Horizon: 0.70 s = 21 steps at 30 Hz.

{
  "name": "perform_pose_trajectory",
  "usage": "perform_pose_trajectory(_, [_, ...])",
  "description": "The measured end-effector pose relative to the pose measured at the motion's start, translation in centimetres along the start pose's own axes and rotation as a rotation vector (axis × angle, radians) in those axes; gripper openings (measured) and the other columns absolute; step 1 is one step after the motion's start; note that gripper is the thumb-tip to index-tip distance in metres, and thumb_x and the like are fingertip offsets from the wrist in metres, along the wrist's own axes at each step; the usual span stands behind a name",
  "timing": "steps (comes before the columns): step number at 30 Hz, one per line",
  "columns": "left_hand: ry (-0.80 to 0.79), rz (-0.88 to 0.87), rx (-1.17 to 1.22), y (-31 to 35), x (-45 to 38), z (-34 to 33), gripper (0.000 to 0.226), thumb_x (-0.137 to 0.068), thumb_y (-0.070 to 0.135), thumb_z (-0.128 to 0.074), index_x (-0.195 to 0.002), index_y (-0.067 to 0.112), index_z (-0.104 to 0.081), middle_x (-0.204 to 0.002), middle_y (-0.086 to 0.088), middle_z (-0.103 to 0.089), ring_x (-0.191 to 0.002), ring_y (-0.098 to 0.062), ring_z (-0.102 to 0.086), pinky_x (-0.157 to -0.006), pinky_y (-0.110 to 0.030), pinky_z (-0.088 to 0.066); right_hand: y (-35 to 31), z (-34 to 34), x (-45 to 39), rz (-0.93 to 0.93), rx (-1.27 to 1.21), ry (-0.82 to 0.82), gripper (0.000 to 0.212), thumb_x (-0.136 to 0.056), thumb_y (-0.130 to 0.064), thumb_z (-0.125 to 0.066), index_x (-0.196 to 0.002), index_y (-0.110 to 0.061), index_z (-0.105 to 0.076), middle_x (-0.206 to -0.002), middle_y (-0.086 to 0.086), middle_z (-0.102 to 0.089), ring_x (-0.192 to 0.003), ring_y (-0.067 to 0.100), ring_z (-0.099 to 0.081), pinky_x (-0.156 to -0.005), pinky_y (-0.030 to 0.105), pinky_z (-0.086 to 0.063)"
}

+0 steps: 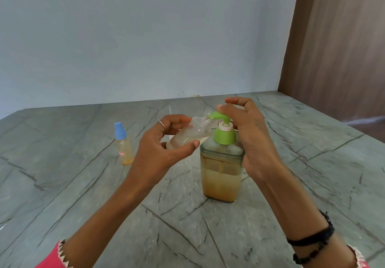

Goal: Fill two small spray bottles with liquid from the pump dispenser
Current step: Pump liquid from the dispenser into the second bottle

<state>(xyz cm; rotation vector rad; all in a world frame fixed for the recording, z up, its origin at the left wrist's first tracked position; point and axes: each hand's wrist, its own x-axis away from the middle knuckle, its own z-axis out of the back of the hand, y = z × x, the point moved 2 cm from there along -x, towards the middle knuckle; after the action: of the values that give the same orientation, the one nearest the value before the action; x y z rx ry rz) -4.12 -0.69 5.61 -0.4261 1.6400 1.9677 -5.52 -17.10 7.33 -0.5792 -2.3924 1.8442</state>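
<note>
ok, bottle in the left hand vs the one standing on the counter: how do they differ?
The held bottle is uncapped; the standing bottle wears a blue spray cap. The held bottle is tilted, neck at the green pump spout, gripped by the left hand; the standing bottle is upright, untouched. The standing one shows a label; none visible on the held one. Both are small, clear, holding pale yellowish liquid.

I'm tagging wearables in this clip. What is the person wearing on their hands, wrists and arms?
The left hand has a thin silver ring on one finger, and a pink sleeve cuff with pale zigzag trim at the forearm. The right hand is bare of rings; two black bands circle the wrist, above another pink cuff edge.
</note>
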Motion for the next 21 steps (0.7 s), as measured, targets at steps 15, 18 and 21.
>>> perform_pose_trajectory(15, [0.005, 0.026, 0.000, -0.16, -0.17, -0.13, 0.034, -0.061, 0.028, -0.071, -0.093, 0.036, -0.060, -0.088, 0.028, -0.064, -0.091, 0.004, -0.058, -0.063, -0.015, -0.052, 0.24, -0.13, 0.21, -0.022, 0.207, -0.088, 0.027, -0.086, -0.045, -0.054, -0.091, -0.019, -0.060, -0.064, -0.011, -0.069, -0.074, 0.012, -0.062, -0.065, 0.027, -0.046])
perform_pose_trajectory(18, [0.013, 0.022, 0.001, -0.09, -0.16, -0.16, 0.035, -0.061, 0.028, -0.071, -0.093, 0.036, -0.060, -0.088, 0.029, -0.064, -0.091, 0.005, -0.058, -0.064, -0.018, -0.055, 0.19, -0.08, 0.20, -0.027, 0.209, -0.085, 0.025, -0.085, -0.045, -0.055, -0.089, -0.021, -0.057, -0.062, -0.009, -0.068, -0.069, 0.011, -0.062, -0.061, 0.025, -0.046])
perform_pose_trajectory(21, [0.013, 0.013, -0.008, -0.04, -0.08, -0.10, 0.039, -0.056, 0.035, -0.075, -0.092, 0.038, -0.059, -0.088, 0.031, -0.063, -0.090, 0.007, -0.058, -0.062, -0.015, -0.054, 0.04, -0.02, -0.05, -0.049, 0.225, -0.127, 0.021, -0.085, -0.042, -0.057, -0.091, -0.022, -0.054, -0.065, -0.007, -0.067, -0.063, 0.007, -0.060, -0.054, 0.021, -0.046])
